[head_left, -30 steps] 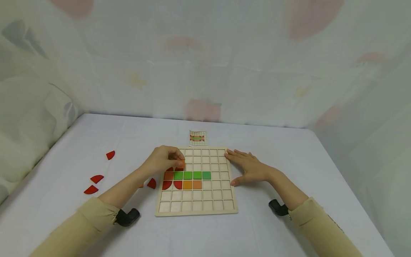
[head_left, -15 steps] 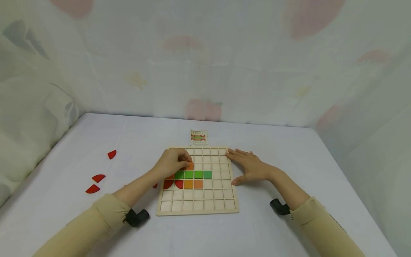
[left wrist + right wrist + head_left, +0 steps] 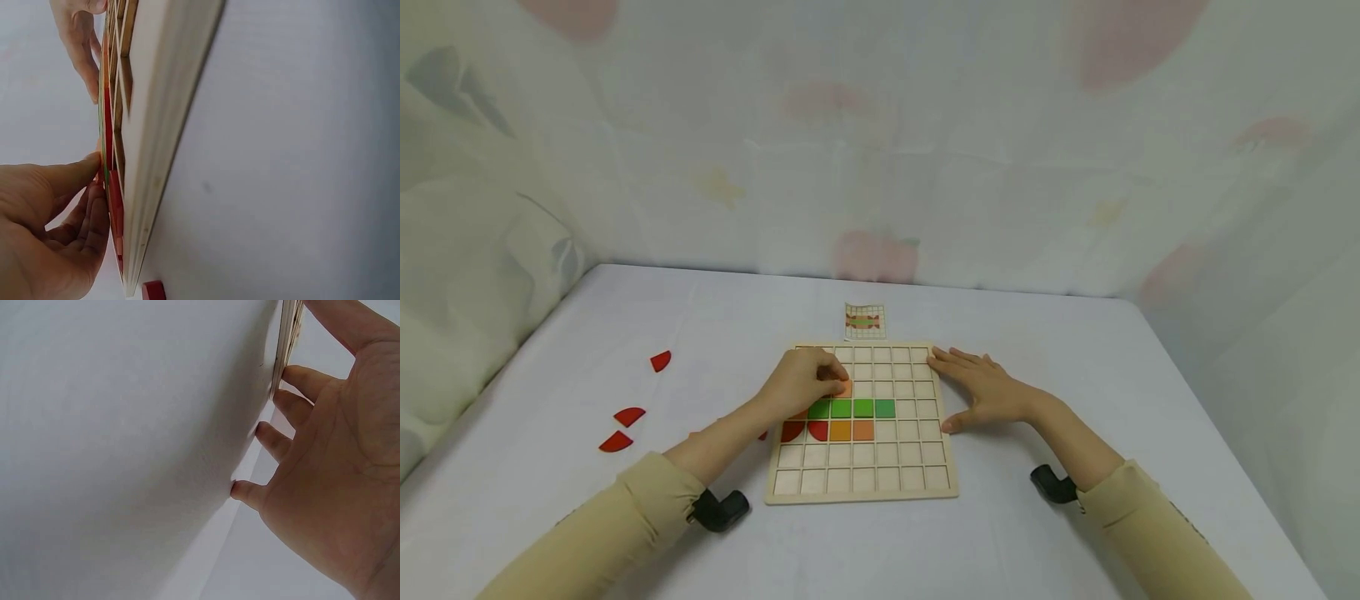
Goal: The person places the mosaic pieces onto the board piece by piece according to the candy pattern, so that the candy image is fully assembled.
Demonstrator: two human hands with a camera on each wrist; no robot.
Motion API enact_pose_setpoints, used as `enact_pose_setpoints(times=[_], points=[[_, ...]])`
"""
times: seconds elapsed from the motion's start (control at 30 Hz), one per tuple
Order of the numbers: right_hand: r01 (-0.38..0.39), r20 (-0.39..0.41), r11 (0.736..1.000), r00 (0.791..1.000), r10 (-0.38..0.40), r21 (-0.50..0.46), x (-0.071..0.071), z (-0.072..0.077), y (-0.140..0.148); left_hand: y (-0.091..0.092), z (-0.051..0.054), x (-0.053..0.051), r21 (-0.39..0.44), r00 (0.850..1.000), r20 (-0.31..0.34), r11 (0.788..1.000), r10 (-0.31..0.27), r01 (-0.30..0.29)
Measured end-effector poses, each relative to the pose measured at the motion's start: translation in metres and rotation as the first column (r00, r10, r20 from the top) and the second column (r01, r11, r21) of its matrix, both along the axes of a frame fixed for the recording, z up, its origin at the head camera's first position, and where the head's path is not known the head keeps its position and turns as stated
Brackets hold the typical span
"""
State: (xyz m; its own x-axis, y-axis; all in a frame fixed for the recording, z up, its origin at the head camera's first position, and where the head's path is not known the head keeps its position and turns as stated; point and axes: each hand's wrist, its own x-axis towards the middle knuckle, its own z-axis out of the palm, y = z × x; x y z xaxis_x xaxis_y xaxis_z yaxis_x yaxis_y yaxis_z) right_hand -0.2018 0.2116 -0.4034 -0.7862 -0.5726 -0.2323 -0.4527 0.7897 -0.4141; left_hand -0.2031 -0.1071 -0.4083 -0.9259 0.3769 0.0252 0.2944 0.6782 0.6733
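Observation:
A wooden grid board (image 3: 865, 498) lies on the table, its cells partly filled with square and quarter-round tiles. My left hand (image 3: 796, 379) is over its left part, thumb and fingers pinching an orange square tile (image 3: 846, 389) at a cell above the green row. In the left wrist view, my left hand (image 3: 50, 225) has its thumb tip down at the tiles; the exact grip is partly hidden. Green tiles (image 3: 863, 408) form a row, with red quarter-rounds (image 3: 817, 430) and orange squares (image 3: 862, 430) below. My right hand (image 3: 988, 390) rests, fingers spread, against the board's right edge.
A small pattern card (image 3: 865, 322) lies behind the board. Loose red quarter-round tiles (image 3: 629, 416) are scattered on the left of the white table (image 3: 1000, 533). Others lie partly hidden beneath my left forearm. A patterned cloth (image 3: 985, 167) hangs behind.
My left hand has moved right with the orange tile, which now lies lower, at a cell above the green row. The right hand has stayed at the board's edge.

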Motion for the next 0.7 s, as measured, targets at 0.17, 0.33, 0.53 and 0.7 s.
enact_pose_setpoints(times=[0.17, 0.33, 0.53, 0.7], points=[[-0.002, -0.005, 1.0, 1.0, 0.002, 0.0, 0.0005, 0.0013, 0.0002, 0.0012, 0.0004, 0.0004, -0.055, 0.999, -0.039, 0.998, -0.003, 0.001], [0.002, -0.002, 1.0, 1.0, -0.002, -0.002, 0.0001, 0.0018, -0.0002, 0.0023, 0.0025, 0.0014, -0.067, 0.999, -0.046, 0.998, 0.012, -0.015], [-0.004, -0.011, 1.0, 1.0, 0.004, 0.0, -0.0007, 0.0008, 0.0002, 0.0024, 0.0034, 0.0015, -0.067, 0.999, -0.035, 0.998, 0.017, -0.019], [-0.001, -0.008, 1.0, 1.0, 0.001, -0.005, -0.0004, 0.0015, 0.0006, 0.0026, 0.0059, 0.0012, -0.053, 1.0, -0.014, 0.999, 0.0, -0.001]])
